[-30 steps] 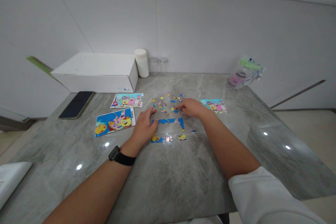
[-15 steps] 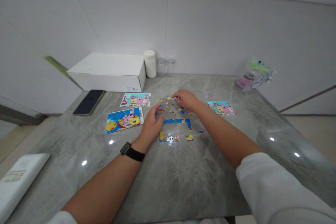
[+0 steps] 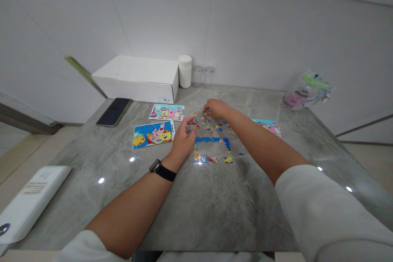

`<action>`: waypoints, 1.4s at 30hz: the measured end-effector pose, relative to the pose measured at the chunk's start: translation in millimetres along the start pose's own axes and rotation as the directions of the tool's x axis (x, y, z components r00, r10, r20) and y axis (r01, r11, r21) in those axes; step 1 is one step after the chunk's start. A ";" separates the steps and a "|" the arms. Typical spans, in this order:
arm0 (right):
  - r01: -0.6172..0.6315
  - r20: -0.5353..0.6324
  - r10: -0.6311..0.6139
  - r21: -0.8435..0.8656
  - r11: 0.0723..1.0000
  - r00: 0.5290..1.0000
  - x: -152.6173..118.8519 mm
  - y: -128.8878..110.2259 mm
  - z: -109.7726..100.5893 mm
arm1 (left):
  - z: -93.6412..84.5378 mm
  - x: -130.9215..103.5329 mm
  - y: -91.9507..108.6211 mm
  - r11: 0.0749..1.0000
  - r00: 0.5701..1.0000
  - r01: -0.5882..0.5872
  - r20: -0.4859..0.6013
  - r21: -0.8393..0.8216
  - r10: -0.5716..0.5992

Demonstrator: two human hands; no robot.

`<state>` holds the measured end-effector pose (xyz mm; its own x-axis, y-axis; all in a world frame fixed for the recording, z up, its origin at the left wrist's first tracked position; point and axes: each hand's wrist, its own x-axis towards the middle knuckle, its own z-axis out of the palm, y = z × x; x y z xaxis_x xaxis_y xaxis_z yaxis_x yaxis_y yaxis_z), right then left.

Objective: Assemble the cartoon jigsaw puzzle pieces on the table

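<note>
The fingertips of my right hand (image 3: 217,109) are pinched together on a small yellow puzzle piece (image 3: 205,113) at the far side of the scattered puzzle pieces (image 3: 218,127). My left hand (image 3: 183,138) rests on its side just left of the pile, thumb and fingers apart, holding nothing; a black watch is on that wrist. Between my forearms lies a partly joined puzzle frame (image 3: 211,141), blue along the top, its middle showing bare table. By its lower right corner are a yellow joined bit (image 3: 228,159) and a dark blue piece (image 3: 241,154).
Left of the pile lie a blue cartoon picture packet (image 3: 153,134) and a cartoon card (image 3: 166,111); another card (image 3: 270,127) is partly behind my right forearm. Around them are a phone (image 3: 114,111), white box (image 3: 135,77), white bottle (image 3: 185,71), clear jars (image 3: 203,77), bagged cup (image 3: 307,92) and white device (image 3: 37,196).
The view has shifted, so everything appears farther right. My right fingertips have closed on a yellow piece at the far edge of the pile. My left hand has stayed beside the pieces.
</note>
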<state>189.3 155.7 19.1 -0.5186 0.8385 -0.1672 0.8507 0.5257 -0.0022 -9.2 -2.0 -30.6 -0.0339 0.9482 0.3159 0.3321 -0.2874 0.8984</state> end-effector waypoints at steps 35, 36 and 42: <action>0.098 -0.027 -0.118 0.758 0.645 0.993 -79.6 -21.5 -19.2 | 4.1 -4.5 6.6 0.979 0.982 -0.188 0.008 0.078 0.188; 0.110 -0.037 -0.128 0.768 0.632 0.991 -86.3 -27.6 -18.5 | 3.8 -5.8 9.9 0.972 0.978 -0.211 0.026 0.104 0.209; 0.108 -0.048 -0.112 0.777 0.620 0.993 -119.1 -54.9 -15.8 | 0.7 -15.5 23.0 0.921 0.930 -0.354 0.169 0.162 0.327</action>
<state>202.9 29.2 54.7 -0.6144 0.7801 -0.1186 0.5384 0.3046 -0.7857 -0.4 -23.3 -15.0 0.2365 0.8104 0.5360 0.4707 -0.5782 0.6664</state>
